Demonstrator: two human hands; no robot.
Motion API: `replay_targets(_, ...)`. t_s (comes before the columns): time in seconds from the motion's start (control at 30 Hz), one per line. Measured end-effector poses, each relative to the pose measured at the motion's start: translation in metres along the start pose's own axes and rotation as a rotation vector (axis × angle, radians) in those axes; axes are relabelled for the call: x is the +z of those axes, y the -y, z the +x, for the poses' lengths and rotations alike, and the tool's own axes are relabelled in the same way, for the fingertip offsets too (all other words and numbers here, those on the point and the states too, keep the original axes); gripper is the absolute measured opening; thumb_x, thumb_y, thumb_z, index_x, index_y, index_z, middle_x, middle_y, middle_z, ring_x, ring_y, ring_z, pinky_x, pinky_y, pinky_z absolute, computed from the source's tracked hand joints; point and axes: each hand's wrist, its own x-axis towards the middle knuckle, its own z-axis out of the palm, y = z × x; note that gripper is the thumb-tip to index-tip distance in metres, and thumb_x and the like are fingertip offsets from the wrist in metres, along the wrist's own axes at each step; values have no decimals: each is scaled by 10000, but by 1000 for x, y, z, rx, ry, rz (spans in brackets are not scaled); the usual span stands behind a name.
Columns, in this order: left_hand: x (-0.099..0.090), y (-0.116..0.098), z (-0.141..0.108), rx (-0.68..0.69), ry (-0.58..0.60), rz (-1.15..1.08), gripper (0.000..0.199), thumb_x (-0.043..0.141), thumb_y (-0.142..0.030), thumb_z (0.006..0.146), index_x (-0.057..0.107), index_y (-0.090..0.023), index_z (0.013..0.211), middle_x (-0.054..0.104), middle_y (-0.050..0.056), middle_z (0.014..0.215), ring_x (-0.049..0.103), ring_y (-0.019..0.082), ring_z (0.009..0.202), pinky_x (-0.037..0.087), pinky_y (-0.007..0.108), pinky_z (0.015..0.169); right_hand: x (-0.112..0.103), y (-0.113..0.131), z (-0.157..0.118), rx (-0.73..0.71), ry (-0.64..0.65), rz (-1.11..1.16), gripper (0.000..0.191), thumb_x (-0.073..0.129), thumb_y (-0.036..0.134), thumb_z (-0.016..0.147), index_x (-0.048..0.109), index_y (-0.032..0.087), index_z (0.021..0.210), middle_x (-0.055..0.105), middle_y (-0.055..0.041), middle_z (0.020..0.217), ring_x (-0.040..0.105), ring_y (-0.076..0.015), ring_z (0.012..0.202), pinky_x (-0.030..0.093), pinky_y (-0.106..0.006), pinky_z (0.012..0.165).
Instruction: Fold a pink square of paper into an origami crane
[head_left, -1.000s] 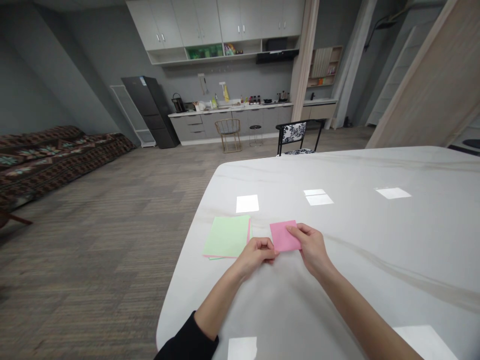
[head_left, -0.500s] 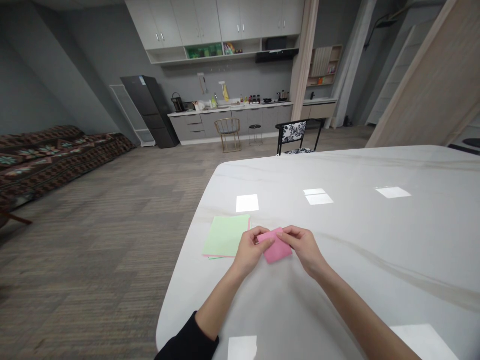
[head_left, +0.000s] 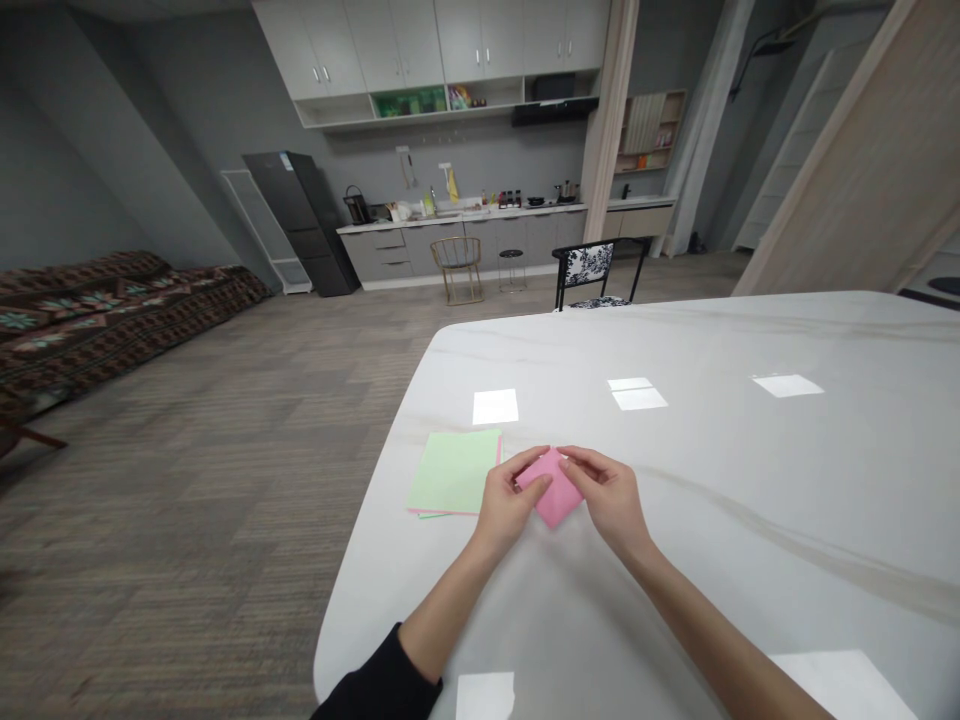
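Note:
A small folded piece of pink paper (head_left: pixel 555 500) is held between my two hands, one corner pointing toward me. My left hand (head_left: pixel 511 495) grips its left side, thumb on top and fingers behind. On the right edge, my right hand (head_left: pixel 606 492) pinches the paper the same way, its thumb near the upper middle. The fingertips of both hands come close together at the top corner. Just left of my left hand lies a stack of square paper sheets (head_left: pixel 454 470), light green on top with pink and darker green edges showing beneath.
The white marbled table (head_left: pixel 735 480) stretches far to the right, with bright light reflections on it. A black-framed chair (head_left: pixel 592 270) stands at its far side. Beyond are a gold wire chair (head_left: pixel 457 262), a stool (head_left: pixel 511 262), kitchen counters and a dark fridge (head_left: pixel 304 220).
The pink paper has been turned, so that a corner now points at me where a slanted edge was. My right hand has shifted slightly, its fingertips nearer the left hand's.

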Motion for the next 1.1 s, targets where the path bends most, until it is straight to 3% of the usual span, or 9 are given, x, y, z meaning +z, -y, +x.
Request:
replay_targets(0.2, 0, -5, 0, -13, 1, -33, 332, 685, -274, 781, 706, -178, 1098, 693, 98, 1149, 615, 257, 1092, 464, 357, 957, 2, 0, -1, -41, 25, -54, 206, 689, 353, 780, 757, 218, 921, 720, -60, 882, 645, -235, 860, 491, -341, 767)
replay_targets(0.43, 2, -2, 3, -90, -43, -84, 339, 755, -322, 709, 690, -157, 998, 701, 53, 777, 622, 158, 706, 473, 259, 671, 4, 1, -4, -104, 80, -131, 165, 672, 356, 794, 757, 230, 856, 709, -55, 867, 641, -225, 833, 488, -332, 742)
replay_targets(0.6, 3, -2, 4, -144, -52, -135, 285, 778, -362, 670, 692, -129, 809, 683, 61, 750, 597, 148, 660, 446, 255, 637, 5, -1, -2, -20, 42, -67, 259, 739, 392, 734, 706, 195, 900, 689, -46, 776, 626, -200, 735, 485, -313, 685)
replay_targets(0.73, 4, -3, 3, -191, -60, -192, 286, 788, -360, 658, 672, -133, 789, 662, 42, 719, 568, 134, 632, 419, 245, 609, 4, -4, 0, 15, 20, -3, 300, 777, 392, 695, 655, 184, 873, 670, -36, 753, 613, -179, 710, 470, -291, 664)
replay_targets(0.97, 2, -5, 3, -131, -82, -128, 234, 727, -361, 714, 655, -141, 682, 594, 4, 629, 487, 114, 601, 364, 236, 589, 4, -3, -1, 29, 33, 5, 327, 794, 413, 670, 628, 184, 834, 647, -10, 679, 581, -158, 640, 440, -278, 623)
replay_targets(1.1, -2, -5, 6, -153, -162, -168, 242, 727, -357, 696, 621, -150, 628, 530, -22, 574, 419, 97, 557, 338, 233, 562, 2, -2, 1, 40, -36, 17, 293, 795, 386, 674, 628, 187, 808, 632, -1, 666, 574, -159, 656, 444, -291, 664)
